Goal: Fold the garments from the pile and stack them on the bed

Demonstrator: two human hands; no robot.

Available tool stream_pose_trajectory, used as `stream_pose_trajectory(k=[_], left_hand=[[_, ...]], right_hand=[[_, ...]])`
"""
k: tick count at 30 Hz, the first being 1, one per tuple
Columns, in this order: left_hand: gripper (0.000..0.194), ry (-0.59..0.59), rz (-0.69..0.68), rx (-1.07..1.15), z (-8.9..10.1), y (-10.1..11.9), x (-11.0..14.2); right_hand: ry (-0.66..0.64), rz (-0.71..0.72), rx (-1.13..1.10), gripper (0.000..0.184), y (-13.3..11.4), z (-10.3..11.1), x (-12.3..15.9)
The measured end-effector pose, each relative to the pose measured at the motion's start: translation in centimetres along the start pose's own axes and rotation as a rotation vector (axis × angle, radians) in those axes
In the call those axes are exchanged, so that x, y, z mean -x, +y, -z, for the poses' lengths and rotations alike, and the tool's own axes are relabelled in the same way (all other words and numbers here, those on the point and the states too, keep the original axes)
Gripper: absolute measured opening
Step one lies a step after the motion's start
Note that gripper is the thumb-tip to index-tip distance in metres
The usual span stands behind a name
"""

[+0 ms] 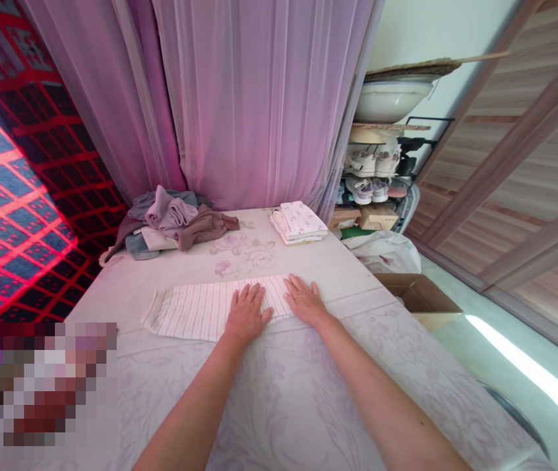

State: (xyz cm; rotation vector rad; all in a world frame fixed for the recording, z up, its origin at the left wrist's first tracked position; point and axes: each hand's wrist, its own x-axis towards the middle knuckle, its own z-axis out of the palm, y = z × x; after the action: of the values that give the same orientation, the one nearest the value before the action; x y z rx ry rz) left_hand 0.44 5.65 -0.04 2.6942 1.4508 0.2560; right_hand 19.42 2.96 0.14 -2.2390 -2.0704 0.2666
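Observation:
A pink-and-white striped garment [190,311] lies flat on the bed's floral cover [279,392], stretched from left to right. My left hand [246,314] rests flat on its middle, fingers stretched out. Beside it, my right hand [305,301] presses flat on the garment's right end, fingers spread. Neither hand holds anything.
A heap of loose clothes [171,222] sits at the far left of the bed, a folded stack [299,222] at the far right. Pink curtains [259,98] hang behind. A shoe rack [377,170] and open cardboard box [420,297] stand to the right.

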Motion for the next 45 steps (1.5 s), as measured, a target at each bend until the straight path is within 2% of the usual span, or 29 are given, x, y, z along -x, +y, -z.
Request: stream_pose_trajectory(k=[4,6,8,12,16,21,24,27,32,37,40,45], left_hand=[[0.059,-0.010,-0.007,0.029,0.1,-0.2,0.0],[0.059,0.012,-0.015,0.054,0.1,-0.4,0.1],[0.055,0.066,-0.008,0.082,0.0,-0.5,0.2],[0.043,0.181,0.057,0.144,0.3,-0.8,0.2],[0.038,0.196,0.117,0.217,1.3,-1.8,0.6],[0.039,0.067,0.114,0.191,2.0,-3.5,2.7],[0.043,-0.047,0.056,0.155,1.9,-3.8,3.9],[0.046,-0.094,0.051,0.189,1.9,-3.9,4.3],[0.043,0.063,0.092,0.289,1.9,-4.6,4.9],[0.039,0.051,0.014,0.230,1.3,-4.4,6.0],[0.037,0.099,0.020,0.245,1.1,-4.3,6.2],[0.032,0.266,0.008,0.348,0.5,-4.8,6.2]], right_hand=[[0.239,-0.191,-0.102,0.053,2.1,-0.6,1.8],[0.353,-0.241,-0.174,0.054,3.0,-1.0,3.0],[0.409,-0.271,-0.198,0.054,3.4,-1.4,3.9],[0.408,-0.268,-0.133,0.042,2.9,-1.4,4.4],[0.379,-0.268,-0.099,0.040,2.2,-1.1,4.4],[0.359,-0.255,-0.107,0.044,2.1,-1.1,4.5],[0.375,-0.274,-0.157,0.040,1.9,-1.1,4.6],[0.380,-0.276,-0.212,0.036,1.6,-0.9,4.7],[0.392,-0.235,-0.280,0.028,1.6,-1.0,4.7],[0.491,-0.164,-0.354,0.021,2.3,-1.9,4.4],[0.539,-0.116,-0.395,0.023,2.5,-2.3,4.2],[0.516,-0.209,-0.335,0.034,2.1,-2.6,4.3]])
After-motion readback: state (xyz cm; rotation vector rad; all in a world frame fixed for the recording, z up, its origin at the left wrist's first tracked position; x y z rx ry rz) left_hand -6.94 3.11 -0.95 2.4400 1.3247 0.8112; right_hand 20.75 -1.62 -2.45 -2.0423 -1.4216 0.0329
